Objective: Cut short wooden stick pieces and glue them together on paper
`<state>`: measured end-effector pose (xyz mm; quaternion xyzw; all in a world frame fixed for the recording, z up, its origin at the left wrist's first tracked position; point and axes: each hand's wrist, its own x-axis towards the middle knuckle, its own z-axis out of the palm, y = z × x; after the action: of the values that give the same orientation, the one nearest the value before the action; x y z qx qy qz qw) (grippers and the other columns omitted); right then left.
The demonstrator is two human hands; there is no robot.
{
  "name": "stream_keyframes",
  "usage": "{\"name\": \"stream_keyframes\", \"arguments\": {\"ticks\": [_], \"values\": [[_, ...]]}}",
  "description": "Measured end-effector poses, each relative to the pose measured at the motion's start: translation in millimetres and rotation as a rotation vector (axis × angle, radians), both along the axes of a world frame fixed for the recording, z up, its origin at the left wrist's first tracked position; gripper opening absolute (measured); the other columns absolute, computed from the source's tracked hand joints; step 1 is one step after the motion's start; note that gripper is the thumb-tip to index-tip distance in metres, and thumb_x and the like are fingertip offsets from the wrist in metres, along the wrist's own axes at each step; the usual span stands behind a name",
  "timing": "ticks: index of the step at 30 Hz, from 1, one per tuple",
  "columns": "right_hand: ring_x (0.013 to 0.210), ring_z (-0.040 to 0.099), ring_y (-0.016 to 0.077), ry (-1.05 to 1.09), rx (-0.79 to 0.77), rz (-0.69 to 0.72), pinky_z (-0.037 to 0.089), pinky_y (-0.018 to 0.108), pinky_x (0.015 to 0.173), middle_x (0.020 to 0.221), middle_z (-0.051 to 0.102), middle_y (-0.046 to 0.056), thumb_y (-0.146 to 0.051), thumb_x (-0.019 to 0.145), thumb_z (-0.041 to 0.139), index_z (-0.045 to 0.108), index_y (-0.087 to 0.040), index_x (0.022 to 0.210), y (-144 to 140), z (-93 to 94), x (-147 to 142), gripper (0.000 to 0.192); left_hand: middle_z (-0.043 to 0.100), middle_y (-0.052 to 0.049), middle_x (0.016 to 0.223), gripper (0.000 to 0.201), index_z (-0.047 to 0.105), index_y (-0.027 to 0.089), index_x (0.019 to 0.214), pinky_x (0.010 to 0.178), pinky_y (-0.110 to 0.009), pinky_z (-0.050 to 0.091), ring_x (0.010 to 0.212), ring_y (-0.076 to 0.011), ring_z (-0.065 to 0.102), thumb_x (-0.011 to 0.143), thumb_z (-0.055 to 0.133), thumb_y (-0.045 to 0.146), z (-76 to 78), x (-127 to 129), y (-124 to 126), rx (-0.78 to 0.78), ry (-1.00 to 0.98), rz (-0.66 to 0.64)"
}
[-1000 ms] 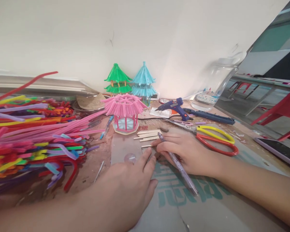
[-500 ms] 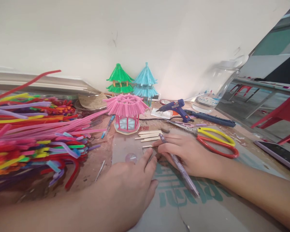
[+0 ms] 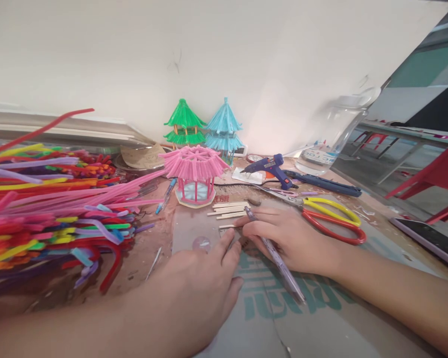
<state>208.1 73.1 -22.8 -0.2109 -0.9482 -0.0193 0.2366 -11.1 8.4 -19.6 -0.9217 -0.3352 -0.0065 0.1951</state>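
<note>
My right hand [image 3: 283,236] holds a purple patterned pen [image 3: 283,266] that slants across it, with the lower fingers near the right end of a short pale wooden stick [image 3: 226,226]. My left hand [image 3: 199,281] lies low over the mat with its fingers stretched forward, the index fingertip just below the stick's left part. Whether it touches the stick I cannot tell. Just beyond, several similar sticks [image 3: 229,210] lie in a row. Behind them stands a small pavilion [image 3: 195,174] with a pink fuzzy roof and pink posts.
Pipe cleaners [image 3: 52,209] fill the left side. At the back are green [image 3: 184,122] and blue [image 3: 225,124] model pavilions. A glue gun [image 3: 267,166], scissors [image 3: 332,219], a dark blue tool [image 3: 323,183], a clear jar [image 3: 321,144] and a phone [image 3: 429,241] lie or stand rightward.
The view has shifted very slightly. Both hands, the pen and the sticks keep nearly the same places.
</note>
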Motion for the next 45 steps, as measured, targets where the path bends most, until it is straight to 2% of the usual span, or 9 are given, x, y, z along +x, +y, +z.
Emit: {"name": "stream_keyframes", "arguments": {"ticks": [6,13,27,36,42,45], "values": [[0.084,0.063,0.0214,-0.005,-0.002,-0.002,0.051,0.033,0.074,0.084,0.066,0.009,-0.025,0.095,0.052,0.06,-0.018,0.09,0.1,-0.3,0.3,0.011,0.052,-0.013,0.146,0.043,0.058,0.019,0.135,0.056,-0.03,0.051,0.097,-0.0237,0.069,0.094,0.047,0.029,-1.0,0.4,1.5,-0.027,-0.009,0.017],[0.083,0.062,0.022,-0.013,0.011,0.002,0.05,0.033,0.072,0.085,0.067,0.01,-0.025,0.096,0.05,0.06,-0.018,0.09,0.2,-0.1,-0.1,0.013,0.049,-0.013,0.148,0.043,0.057,0.021,0.136,0.058,-0.028,0.05,0.103,-0.0243,0.067,0.095,0.048,0.029,-1.7,0.7,0.4,-0.088,-0.039,0.052],[0.083,0.061,0.0213,-0.014,-0.001,0.004,0.05,0.033,0.072,0.083,0.065,0.009,-0.025,0.098,0.047,0.059,-0.018,0.091,-0.4,1.0,-0.7,0.016,0.05,-0.013,0.147,0.043,0.057,0.02,0.135,0.056,-0.031,0.052,0.098,-0.0252,0.069,0.095,0.047,0.029,1.2,1.2,0.2,-0.047,0.014,0.029],[0.082,0.06,0.0217,-0.005,0.005,0.002,0.048,0.033,0.071,0.084,0.065,0.009,-0.024,0.097,0.049,0.059,-0.018,0.09,-0.1,-0.8,-0.5,0.014,0.049,-0.02,0.146,0.049,0.05,0.017,0.141,0.053,-0.03,0.053,0.09,-0.0262,0.072,0.096,0.045,0.034,3.3,2.9,-1.0,-0.06,-0.002,0.107],[0.082,0.061,0.0213,0.017,-0.001,-0.004,0.05,0.033,0.072,0.087,0.068,0.01,-0.022,0.096,0.049,0.059,-0.019,0.09,-1.3,1.0,-1.8,0.012,0.051,-0.021,0.144,0.048,0.05,0.016,0.141,0.058,-0.033,0.058,0.101,-0.0301,0.07,0.097,0.043,0.034,6.9,5.4,2.3,-0.078,0.07,0.073],[0.083,0.062,0.0207,0.087,-0.049,-0.059,0.05,0.032,0.072,0.091,0.07,0.01,-0.027,0.098,0.048,0.06,-0.019,0.097,-1.1,0.3,-0.5,0.015,0.048,-0.021,0.147,0.046,0.051,0.018,0.14,0.054,-0.032,0.058,0.104,-0.0312,0.069,0.098,0.041,0.033,9.2,6.2,3.0,-0.099,0.121,0.081]]}}
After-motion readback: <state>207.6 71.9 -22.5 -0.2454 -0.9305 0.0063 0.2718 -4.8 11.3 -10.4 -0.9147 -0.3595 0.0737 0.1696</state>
